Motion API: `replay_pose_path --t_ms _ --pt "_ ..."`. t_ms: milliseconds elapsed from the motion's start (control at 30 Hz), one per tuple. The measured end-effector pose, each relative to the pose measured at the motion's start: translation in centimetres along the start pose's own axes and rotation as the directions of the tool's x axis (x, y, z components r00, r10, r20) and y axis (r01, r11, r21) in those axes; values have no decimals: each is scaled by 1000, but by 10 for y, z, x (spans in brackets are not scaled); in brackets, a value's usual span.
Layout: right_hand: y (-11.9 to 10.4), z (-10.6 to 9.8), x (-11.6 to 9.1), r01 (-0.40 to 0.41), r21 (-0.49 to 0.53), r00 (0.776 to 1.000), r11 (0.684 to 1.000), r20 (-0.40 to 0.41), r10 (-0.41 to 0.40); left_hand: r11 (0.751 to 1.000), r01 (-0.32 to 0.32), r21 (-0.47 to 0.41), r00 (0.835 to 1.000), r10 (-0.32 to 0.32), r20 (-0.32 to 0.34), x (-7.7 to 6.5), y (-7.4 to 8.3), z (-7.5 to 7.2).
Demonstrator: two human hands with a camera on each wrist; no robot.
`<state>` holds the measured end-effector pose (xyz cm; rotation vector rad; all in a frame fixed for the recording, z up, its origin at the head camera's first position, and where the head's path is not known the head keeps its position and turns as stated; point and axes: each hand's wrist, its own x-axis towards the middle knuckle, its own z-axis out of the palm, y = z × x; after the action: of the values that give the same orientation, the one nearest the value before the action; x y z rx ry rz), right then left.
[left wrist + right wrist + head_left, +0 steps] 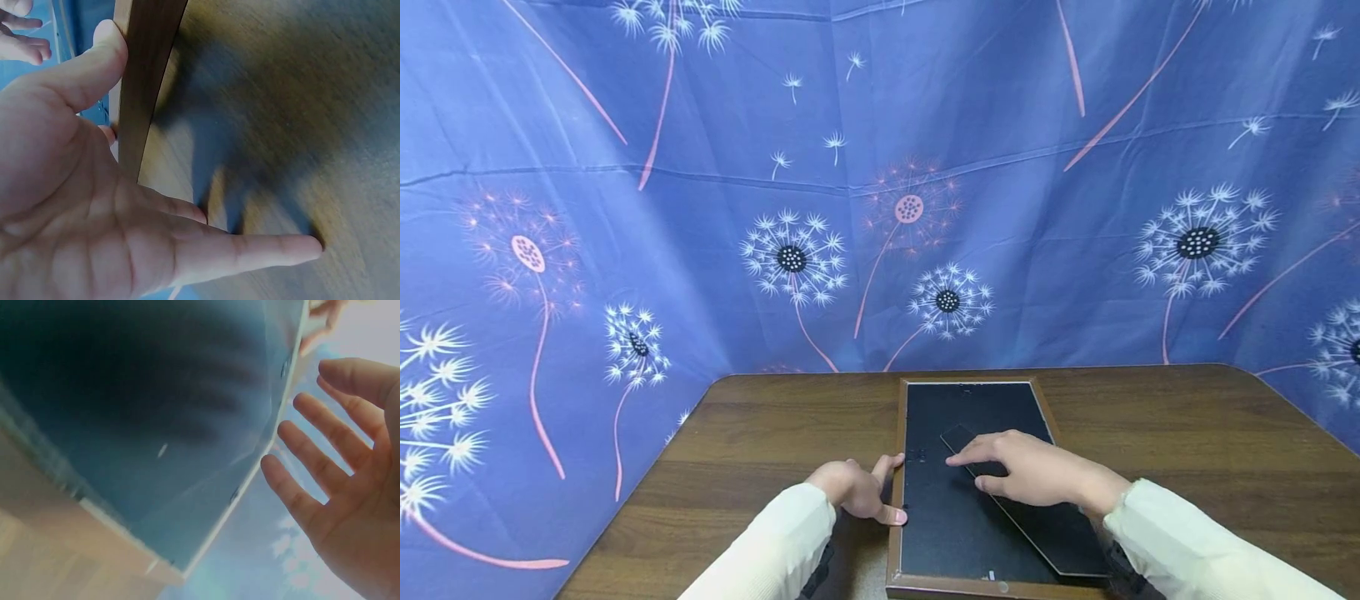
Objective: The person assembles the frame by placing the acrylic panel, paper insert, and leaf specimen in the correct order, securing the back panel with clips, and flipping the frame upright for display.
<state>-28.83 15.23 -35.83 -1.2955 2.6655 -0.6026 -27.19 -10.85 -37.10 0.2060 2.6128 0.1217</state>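
Note:
A brown wooden picture frame (896, 550) lies face down on the table, its black backing board (940, 533) upward. A black easel stand (1052, 537) slants across the board towards the lower right. My left hand (861, 492) is at the frame's left side; in the left wrist view its thumb touches the wooden rim (147, 81) and other fingers stretch out over the tabletop. Above the stand is my right hand (1033, 468), fingers loosely extended. The right wrist view shows these fingers (319, 465) spread with nothing between them. Contact with the stand is unclear.
The brown wood-grain table (1210, 467) extends on both sides of the frame. Behind and to the left hangs a blue cloth (1045, 275) with dandelion prints. Small dark fasteners (235, 495) sit along the board's edge.

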Motion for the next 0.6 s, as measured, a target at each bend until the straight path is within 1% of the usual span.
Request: replay_pose_path --t_ms 100,200,300,400,467,533,600 --pt "11 -5 -6 -10 39 999 999 -42 12 1000 4 3 1000 -4 -4 -1 1 -1" --pt "20 -10 -13 -42 61 994 997 -95 48 1000 1 -2 1000 -1 -5 -1 0 -1" --pt "28 -14 -21 -93 76 983 993 -153 104 1000 -5 -17 1000 4 -8 -3 -1 -1" --pt "38 -15 -29 -147 79 963 986 -215 161 1000 -9 -29 1000 9 -8 -4 -2 0" --pt "45 -15 -33 -195 84 947 977 -242 210 1000 -8 -28 1000 8 -11 -4 -1 1" --pt "51 -15 -37 -249 95 927 964 -265 266 999 -6 -33 1000 6 -14 -4 -1 1" --pt "56 -16 -42 -308 127 903 943 -273 332 999 -16 -33 1000 16 -20 -4 1 1"
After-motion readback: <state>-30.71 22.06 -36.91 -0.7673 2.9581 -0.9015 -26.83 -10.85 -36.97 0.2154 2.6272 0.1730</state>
